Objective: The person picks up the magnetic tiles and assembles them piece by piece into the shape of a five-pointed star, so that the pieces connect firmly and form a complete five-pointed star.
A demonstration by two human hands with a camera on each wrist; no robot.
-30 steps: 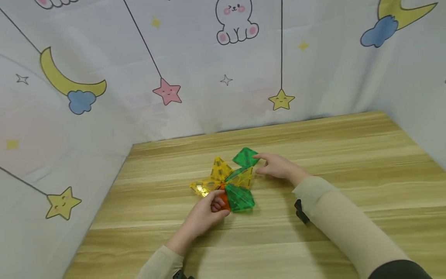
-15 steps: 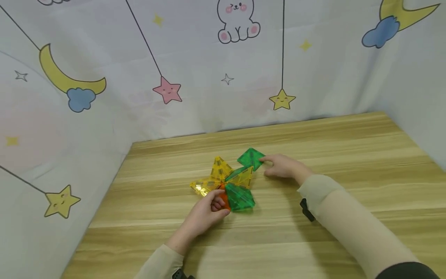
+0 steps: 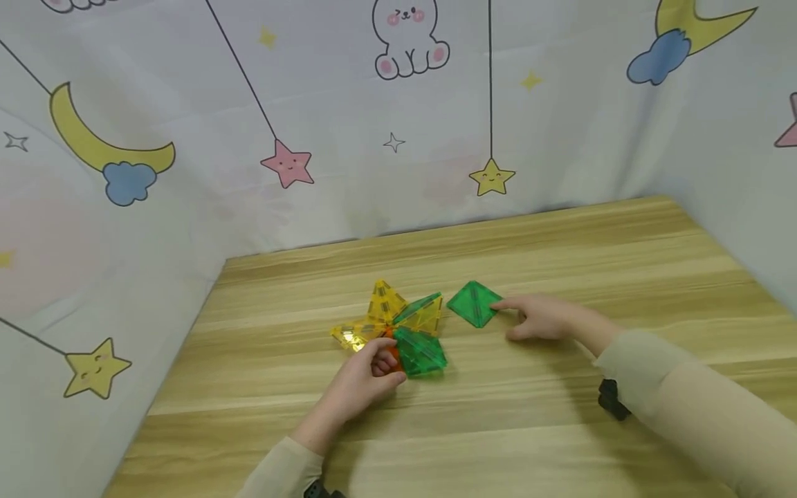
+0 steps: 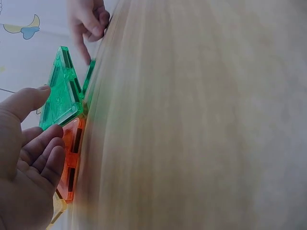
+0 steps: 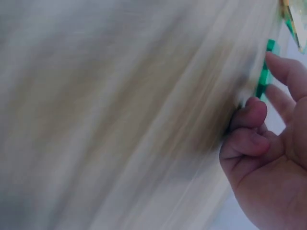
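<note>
A green translucent kite of magnetic tiles (image 3: 474, 304) lies flat on the table, apart from the rest. The index finger of my right hand (image 3: 542, 317) touches its right corner, while the thumb stands off it and the other fingers curl under. Left of it is a star-like build of raised magnetic tiles, with yellow points (image 3: 386, 301), a green point (image 3: 422, 351) and an orange point (image 4: 72, 155). My left hand (image 3: 367, 377) rests at the orange point with fingers loosely bent. In the left wrist view its thumb overlaps the upright green tiles' edge.
The wooden table (image 3: 560, 263) extends around the tiles. A white cloth (image 3: 336, 90) printed with moons, stars and a bear hangs behind it and at the sides.
My right hand has drawn the green kite right and nearer to me, away from the star-like build. My left hand stays at the orange point.
</note>
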